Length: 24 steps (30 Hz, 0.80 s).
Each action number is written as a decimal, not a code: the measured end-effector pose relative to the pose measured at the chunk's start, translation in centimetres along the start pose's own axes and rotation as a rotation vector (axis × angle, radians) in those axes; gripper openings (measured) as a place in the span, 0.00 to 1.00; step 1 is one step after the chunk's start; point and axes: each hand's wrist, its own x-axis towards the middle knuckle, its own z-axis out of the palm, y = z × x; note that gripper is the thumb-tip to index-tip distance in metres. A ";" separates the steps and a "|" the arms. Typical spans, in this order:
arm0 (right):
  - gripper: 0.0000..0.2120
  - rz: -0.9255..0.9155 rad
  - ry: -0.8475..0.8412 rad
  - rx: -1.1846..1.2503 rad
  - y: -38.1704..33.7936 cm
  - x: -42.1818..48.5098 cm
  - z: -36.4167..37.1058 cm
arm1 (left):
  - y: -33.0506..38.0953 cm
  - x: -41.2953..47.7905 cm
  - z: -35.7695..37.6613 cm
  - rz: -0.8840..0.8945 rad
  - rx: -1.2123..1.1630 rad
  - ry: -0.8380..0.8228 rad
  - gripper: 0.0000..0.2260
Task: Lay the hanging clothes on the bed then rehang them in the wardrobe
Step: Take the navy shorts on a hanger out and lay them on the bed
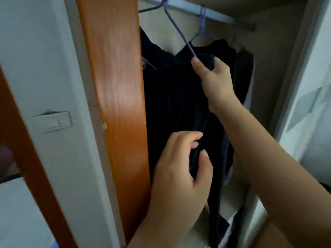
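A dark navy garment (175, 97) hangs on a purple hanger (176, 27) hooked over the white rail (188, 10) inside the wardrobe. My right hand (215, 79) pinches the garment's top edge at the hanger's lower end. Lower down, my left hand (180, 169) pinches a fold of the same dark cloth between thumb and fingers. A second purple hanger (203, 20) carries another dark garment (225, 51) just behind. Further right hangs a grey garment (245, 68).
The orange wooden wardrobe door (114, 86) stands open at the left edge of the opening. A white wall with a light switch (52, 121) lies left of it. The wardrobe's beige back wall (268, 65) and its right frame (297, 65) bound the space.
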 end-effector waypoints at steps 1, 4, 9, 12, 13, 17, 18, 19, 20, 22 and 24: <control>0.07 0.019 0.013 -0.028 0.0 -1.5 -1.1 | -0.2 -0.6 0.1 -0.001 -0.035 -0.014 0.13; 0.06 0.057 0.058 -0.114 0.1 -6.4 -5.2 | -0.8 -2.4 0.6 -0.030 -0.174 -0.024 0.12; 0.05 0.189 0.163 -0.311 0.1 -14.4 -13.2 | -2.0 -5.8 3.4 -0.106 -0.323 -0.042 0.11; 0.04 0.300 0.174 -0.410 -0.2 -19.0 -17.5 | -1.8 -7.9 6.1 -0.186 -0.371 -0.089 0.12; 0.05 0.328 0.174 -0.434 -0.4 -20.5 -18.7 | -1.6 -8.6 6.9 -0.197 -0.374 -0.113 0.13; 0.07 0.450 0.193 -0.547 -1.9 -26.6 -23.1 | -0.7 -10.8 9.4 -0.206 -0.342 -0.241 0.15; 0.07 0.477 0.206 -0.569 -2.4 -28.2 -24.2 | -0.5 -11.2 9.9 -0.213 -0.324 -0.258 0.14; 0.07 0.504 0.222 -0.586 -3.0 -29.8 -25.3 | 0.0 -11.6 10.3 -0.229 -0.303 -0.264 0.14; 0.06 0.527 0.241 -0.595 -3.7 -31.5 -26.2 | 0.7 -11.9 10.7 -0.257 -0.287 -0.262 0.14; 0.06 0.566 0.277 -0.598 -5.6 -34.8 -28.1 | 2.8 -12.4 11.3 -0.319 -0.289 -0.261 0.14; 0.07 0.603 0.323 -0.610 -7.9 -38.0 -30.1 | 5.7 -13.2 11.8 -0.315 -0.294 -0.284 0.16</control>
